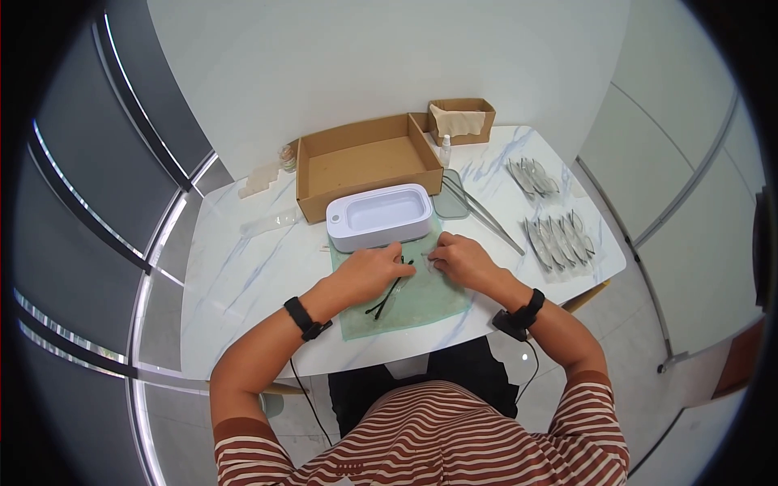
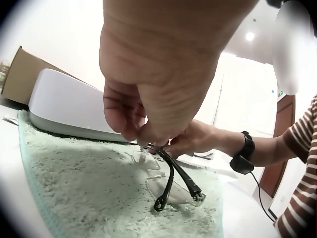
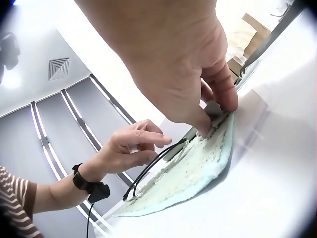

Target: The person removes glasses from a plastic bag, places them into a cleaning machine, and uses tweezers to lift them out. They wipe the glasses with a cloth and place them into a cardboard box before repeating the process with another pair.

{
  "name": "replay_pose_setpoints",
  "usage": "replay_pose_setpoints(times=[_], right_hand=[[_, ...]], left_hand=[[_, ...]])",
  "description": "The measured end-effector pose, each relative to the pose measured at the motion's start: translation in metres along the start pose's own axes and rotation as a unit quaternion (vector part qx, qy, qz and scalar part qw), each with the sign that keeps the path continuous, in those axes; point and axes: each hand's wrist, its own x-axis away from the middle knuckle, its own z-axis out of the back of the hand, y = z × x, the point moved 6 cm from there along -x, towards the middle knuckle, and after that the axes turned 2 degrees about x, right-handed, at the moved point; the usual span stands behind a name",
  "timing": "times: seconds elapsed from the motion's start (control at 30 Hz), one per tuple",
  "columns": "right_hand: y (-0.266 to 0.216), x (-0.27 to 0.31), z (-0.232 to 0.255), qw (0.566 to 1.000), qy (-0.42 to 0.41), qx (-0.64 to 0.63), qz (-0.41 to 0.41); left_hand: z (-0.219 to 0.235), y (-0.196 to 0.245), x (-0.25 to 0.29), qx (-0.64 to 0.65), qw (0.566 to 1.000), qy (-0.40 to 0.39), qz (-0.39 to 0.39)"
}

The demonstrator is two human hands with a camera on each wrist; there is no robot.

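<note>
Glasses (image 1: 395,285) lie on green towel (image 1: 405,312), just before white tub (image 1: 379,215) | left hand (image 1: 371,272) pinches their frame, temples folded | right hand (image 1: 458,257) fingertips press towel beside them, pinch unclear | table (image 1: 243,275) beneath

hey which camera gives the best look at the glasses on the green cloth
The left wrist view: the glasses fill the middle, clear lenses and black temples lying on the cloth, the left hand pinching them. The head view shows them small between both hands; the right wrist view shows only the black temples.
</note>
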Motion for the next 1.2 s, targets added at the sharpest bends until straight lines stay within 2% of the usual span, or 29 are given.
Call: replay_pose_setpoints(times=[0.07,0.13,0.17,0.27,0.33,0.37,0.4,0.5,0.53,0.6,0.63,0.7,0.93,1.2], right_hand=[[0.003,0.000,0.000,1.000,0.010,-0.005,0.003],[0.007,0.002,0.003,0.999,0.026,-0.024,0.002],[0.008,0.002,0.006,0.998,0.041,-0.041,0.002],[0.010,0.002,0.019,0.992,0.077,-0.094,-0.023],[0.004,0.001,0.030,0.989,0.099,-0.103,-0.023],[0.001,-0.001,0.036,0.980,0.111,-0.158,-0.055],[-0.002,-0.003,0.041,0.966,0.123,-0.212,-0.087],[-0.030,-0.009,0.043,0.958,0.142,-0.248,-0.040],[-0.039,-0.010,0.041,0.958,0.141,-0.248,-0.040],[-0.069,-0.013,0.037,0.967,0.131,-0.210,0.063],[-0.072,-0.014,0.031,0.967,0.130,-0.209,0.064],[-0.084,-0.014,0.017,0.970,0.120,-0.147,0.154],[-0.065,-0.009,0.013,0.984,0.079,-0.112,0.116],[-0.029,0.002,0.007,0.994,0.057,-0.059,0.069]], left_hand=[[-0.005,-0.004,-0.004,-0.003,1.000,-0.021,-0.017],[-0.002,-0.005,-0.005,-0.042,0.997,0.023,-0.062],[0.000,-0.007,-0.004,-0.041,0.997,0.021,-0.060],[0.009,-0.014,0.007,0.003,1.000,0.009,-0.027],[0.010,-0.021,0.016,0.055,0.998,0.000,0.029],[0.010,-0.019,0.018,0.056,0.998,0.000,0.030],[0.010,-0.021,0.022,0.081,0.994,0.010,0.066],[0.003,-0.021,0.031,0.129,0.982,0.038,0.132],[0.002,-0.022,0.032,0.153,0.974,0.055,0.160],[0.000,-0.015,0.029,0.144,0.971,0.048,0.185],[-0.001,-0.014,0.028,0.134,0.968,0.041,0.208],[-0.006,-0.012,0.028,0.155,0.963,0.051,0.213],[-0.022,-0.020,0.040,0.260,0.934,0.055,0.239],[-0.025,-0.028,0.049,0.258,0.932,0.053,0.250]])
